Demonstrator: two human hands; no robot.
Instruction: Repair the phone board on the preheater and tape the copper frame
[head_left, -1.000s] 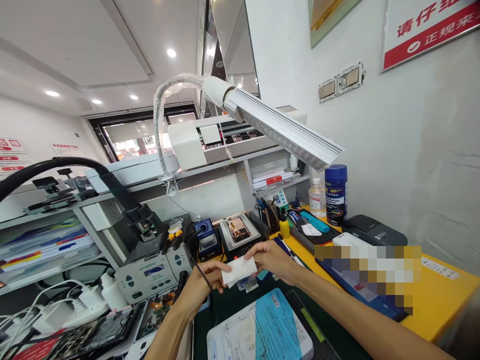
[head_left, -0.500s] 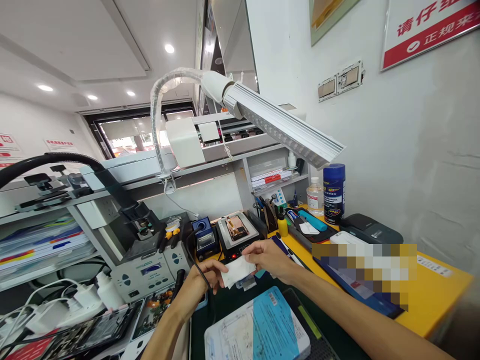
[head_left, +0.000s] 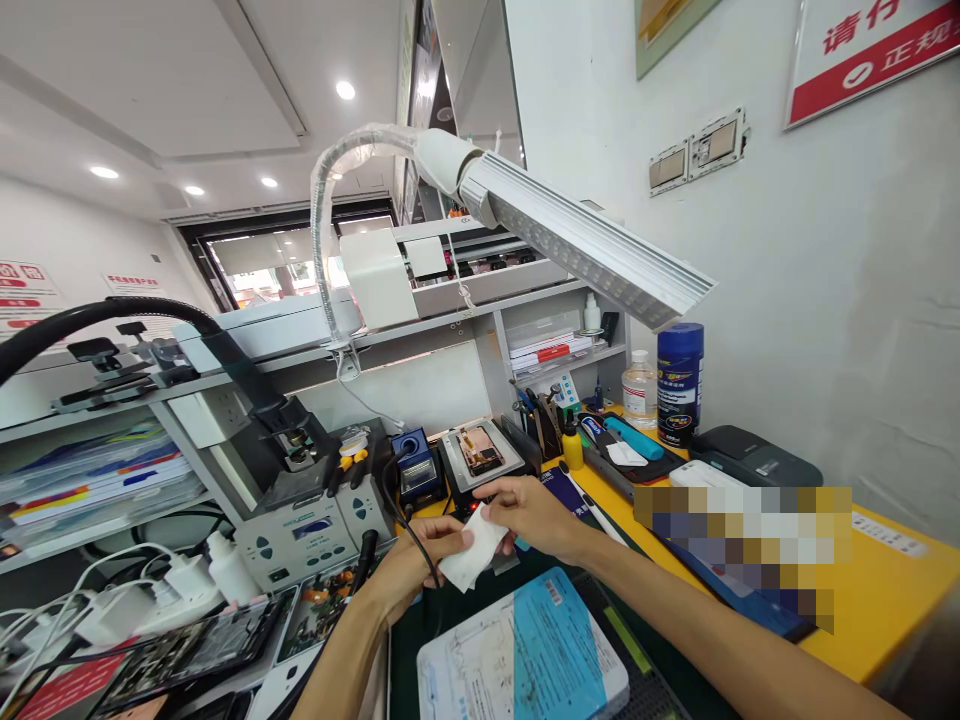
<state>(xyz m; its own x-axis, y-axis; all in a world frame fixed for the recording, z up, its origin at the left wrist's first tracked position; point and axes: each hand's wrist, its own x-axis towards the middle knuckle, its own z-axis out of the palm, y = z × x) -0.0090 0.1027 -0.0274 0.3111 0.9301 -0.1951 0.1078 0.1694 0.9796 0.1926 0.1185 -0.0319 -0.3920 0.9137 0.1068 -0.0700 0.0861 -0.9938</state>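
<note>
Between my two hands is a small white paper tissue (head_left: 478, 552), folded and hanging slantwise. My left hand (head_left: 424, 562) pinches its left edge between thumb and fingers. On the upper right edge, the thumb and fingers of my right hand (head_left: 529, 515) are closed. A black cable runs down across my left hand. Just below lies a white and blue box (head_left: 525, 650) on the dark green mat (head_left: 403, 628). Behind my hands, a phone with its inside exposed (head_left: 480, 450) rests on a silver heating plate (head_left: 455, 470).
On the left stand a grey soldering or hot-air station (head_left: 296, 550), a power strip with chargers, and opened devices (head_left: 187, 655). A lamp (head_left: 585, 240) reaches overhead. To the right are a yellow bottle (head_left: 571, 445), a blue spray can (head_left: 679, 385) and a black case (head_left: 757, 460).
The tissue has turned from lying nearly level to a steeper slant, its lower end dropping. Both hands keep their pinch on it. The view has shifted slightly left.
</note>
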